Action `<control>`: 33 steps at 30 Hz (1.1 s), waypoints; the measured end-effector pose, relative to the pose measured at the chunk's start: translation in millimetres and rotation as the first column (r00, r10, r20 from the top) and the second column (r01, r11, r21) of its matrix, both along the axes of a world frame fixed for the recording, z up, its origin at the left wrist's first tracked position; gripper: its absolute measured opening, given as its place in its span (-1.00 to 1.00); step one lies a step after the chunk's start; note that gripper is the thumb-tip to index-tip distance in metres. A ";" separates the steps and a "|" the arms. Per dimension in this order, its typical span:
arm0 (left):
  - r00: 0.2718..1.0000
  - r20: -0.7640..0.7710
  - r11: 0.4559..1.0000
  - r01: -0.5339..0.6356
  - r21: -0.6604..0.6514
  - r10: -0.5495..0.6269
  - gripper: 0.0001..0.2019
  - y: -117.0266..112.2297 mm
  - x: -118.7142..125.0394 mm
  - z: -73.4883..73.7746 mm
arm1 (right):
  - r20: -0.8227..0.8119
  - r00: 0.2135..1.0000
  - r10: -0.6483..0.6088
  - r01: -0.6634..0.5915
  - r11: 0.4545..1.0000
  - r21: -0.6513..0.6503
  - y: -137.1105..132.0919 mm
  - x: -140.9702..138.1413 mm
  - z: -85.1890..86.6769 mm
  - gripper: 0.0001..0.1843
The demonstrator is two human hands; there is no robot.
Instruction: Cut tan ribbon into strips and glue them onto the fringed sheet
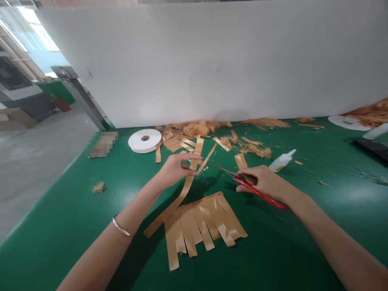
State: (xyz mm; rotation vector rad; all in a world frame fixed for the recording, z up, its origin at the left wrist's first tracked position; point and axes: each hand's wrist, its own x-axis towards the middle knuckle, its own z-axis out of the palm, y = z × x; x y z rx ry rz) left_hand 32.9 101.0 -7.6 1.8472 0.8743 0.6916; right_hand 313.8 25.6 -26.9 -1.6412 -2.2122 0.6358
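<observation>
From the head view, your left hand (pixel 174 169) is pinching a long, glossy tan ribbon strip (pixel 182 194) that trails back toward your wrist. Your right hand (pixel 263 182) is gripping red-handled scissors (pixel 257 192), blades pointing at the strip. Below both hands a fringe of flat strips (pixel 203 226) is lying on the smooth green counter (pixel 60 226). Beyond your left hand a white tape roll (pixel 144 140) is sitting; a small white bottle (pixel 281 161) is lying just past your right.

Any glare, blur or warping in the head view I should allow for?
Head view: soft glare patches on the green table; a pixelated block left of the white tape roll; edges bow outward, stretching both forearms; left hand, ribbon strip and scissors look sharp, with faint shadows under them.
</observation>
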 end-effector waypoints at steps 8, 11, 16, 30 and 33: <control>0.988 0.017 0.986 0.155 -0.063 -0.154 -0.59 -4.8 1.2 -1.3 | 0.000 0.994 0.105 -0.105 0.993 -0.062 -2.8 -15.8 1.5 -0.61; 0.986 0.011 0.984 0.166 -0.061 -0.166 -0.60 -6.3 3.4 -1.9 | -0.024 0.995 0.095 -0.096 0.993 -0.063 -3.5 -17.8 1.9 -0.61; 0.985 0.045 0.982 0.170 -0.078 -0.167 -0.60 -9.0 5.8 0.0 | -0.043 0.993 0.106 -0.109 0.992 -0.057 -3.3 -19.3 2.3 -0.62; 0.979 0.068 0.978 0.197 -0.065 -0.192 -0.59 -10.3 8.2 0.9 | -0.010 0.991 0.135 -0.135 0.990 -0.037 -3.9 -22.5 2.8 -0.61; 0.981 0.052 0.979 0.190 -0.078 -0.186 -0.58 -10.9 8.5 1.1 | -0.023 0.990 0.141 -0.142 0.990 -0.010 -4.4 -23.9 3.5 -0.62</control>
